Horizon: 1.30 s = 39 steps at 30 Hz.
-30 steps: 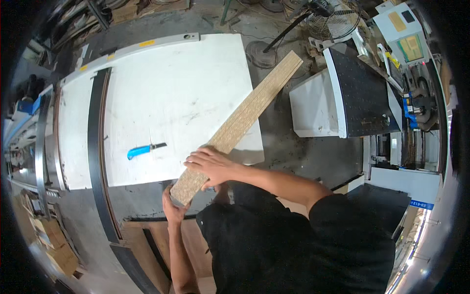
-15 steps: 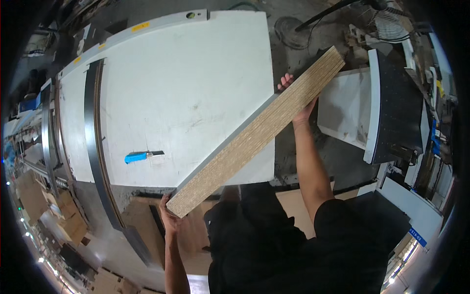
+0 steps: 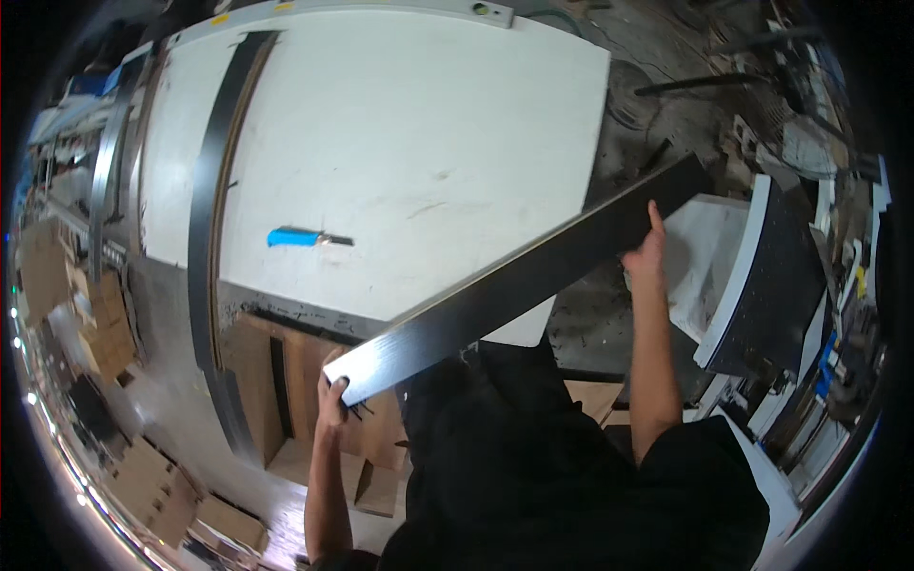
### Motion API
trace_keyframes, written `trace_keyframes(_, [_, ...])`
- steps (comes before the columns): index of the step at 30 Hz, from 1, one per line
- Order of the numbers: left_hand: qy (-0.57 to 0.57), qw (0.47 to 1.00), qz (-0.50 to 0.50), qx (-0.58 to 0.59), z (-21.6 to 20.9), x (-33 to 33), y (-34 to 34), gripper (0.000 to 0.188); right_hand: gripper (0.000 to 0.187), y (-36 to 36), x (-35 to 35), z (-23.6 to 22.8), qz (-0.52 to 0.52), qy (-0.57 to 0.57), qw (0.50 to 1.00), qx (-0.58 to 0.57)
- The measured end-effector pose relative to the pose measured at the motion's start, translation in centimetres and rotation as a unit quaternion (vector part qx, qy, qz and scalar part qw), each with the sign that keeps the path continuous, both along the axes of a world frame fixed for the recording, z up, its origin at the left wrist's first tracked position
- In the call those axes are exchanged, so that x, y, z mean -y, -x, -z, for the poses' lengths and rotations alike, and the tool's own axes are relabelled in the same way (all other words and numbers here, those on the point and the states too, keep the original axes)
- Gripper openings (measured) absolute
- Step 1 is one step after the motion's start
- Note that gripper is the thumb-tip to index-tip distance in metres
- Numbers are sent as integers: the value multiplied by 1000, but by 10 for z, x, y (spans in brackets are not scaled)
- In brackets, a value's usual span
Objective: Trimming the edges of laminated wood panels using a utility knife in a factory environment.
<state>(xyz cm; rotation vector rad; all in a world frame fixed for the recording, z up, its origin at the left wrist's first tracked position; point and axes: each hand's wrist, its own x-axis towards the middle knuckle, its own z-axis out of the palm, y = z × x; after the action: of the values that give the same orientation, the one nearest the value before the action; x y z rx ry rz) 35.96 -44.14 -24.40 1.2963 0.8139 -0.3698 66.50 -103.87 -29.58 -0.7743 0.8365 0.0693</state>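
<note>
Blue-handled knife (image 3: 297,237) lies on white tabletop (image 3: 419,133) beyond the dark board (image 3: 524,279).

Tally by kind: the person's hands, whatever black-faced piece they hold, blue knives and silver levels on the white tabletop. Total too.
Hands: 2 (left hand, right hand)
Long black-faced piece, held: 1 (single board or stack unclear)
Blue knife: 1
Silver level: 1
Total: 5

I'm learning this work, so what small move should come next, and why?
Perhaps lower the long, flat, dark board onto the white rectangular tabletop, clear of the blue-handled knife there: the left hand and right hand hold it near opposite ends, across the tabletop's corner.
</note>
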Motion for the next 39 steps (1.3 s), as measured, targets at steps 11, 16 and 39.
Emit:
trace_keyframes(11, [191,930,-59,-308,30,-36,-66,79,115,-65,-72,-22,-23,466,798,-382])
trace_keyframes(16, [255,928,14,-273,62,-67,-56,75,126,-94,-82,-10,-123,551,695,-445])
trace_keyframes(39, [-334,908,188,170,42,-39,-26,96,131,76,-311,-88,-636,600,257,412])
